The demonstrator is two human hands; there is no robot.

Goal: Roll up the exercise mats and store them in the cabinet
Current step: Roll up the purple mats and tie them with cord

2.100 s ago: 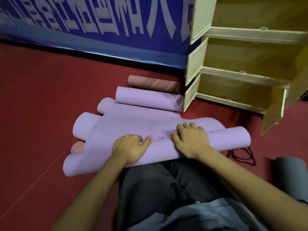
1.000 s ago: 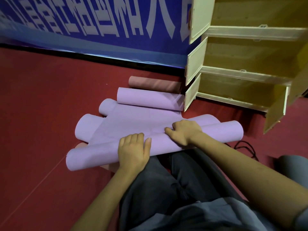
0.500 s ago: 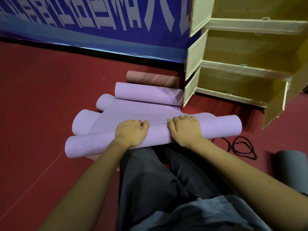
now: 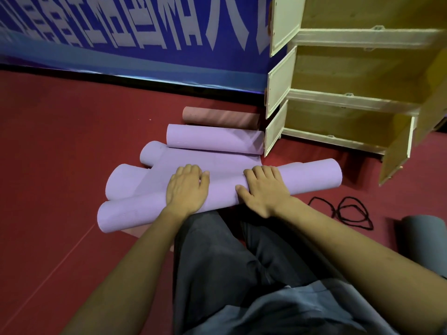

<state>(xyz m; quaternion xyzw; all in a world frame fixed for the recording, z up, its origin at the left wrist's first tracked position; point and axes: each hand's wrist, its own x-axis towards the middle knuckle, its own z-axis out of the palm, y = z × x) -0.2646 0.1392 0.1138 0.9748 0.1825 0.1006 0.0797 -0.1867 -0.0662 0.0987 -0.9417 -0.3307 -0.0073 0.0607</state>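
A long purple mat roll (image 4: 312, 177) lies across the red floor in front of my knees, with its flat unrolled part (image 4: 208, 163) stretching away from me. My left hand (image 4: 186, 189) presses flat on the roll's middle. My right hand (image 4: 263, 187) presses beside it, fingers spread over the top. Behind lie more rolled purple mats (image 4: 212, 139), (image 4: 123, 180) and a pink roll (image 4: 217, 117). The wooden cabinet (image 4: 350, 102) stands at the upper right with its doors open and its shelves bare.
A black cord (image 4: 343, 211) lies looped on the floor to the right of the roll. A grey rolled mat (image 4: 423, 233) sits at the right edge. A blue banner (image 4: 133, 32) runs along the back wall. A pink mat edge (image 4: 130, 232) shows under the roll's left end.
The roll has grown thicker and moved away from me, taking up more of the flat mat. Both hands shifted forward on top of it.
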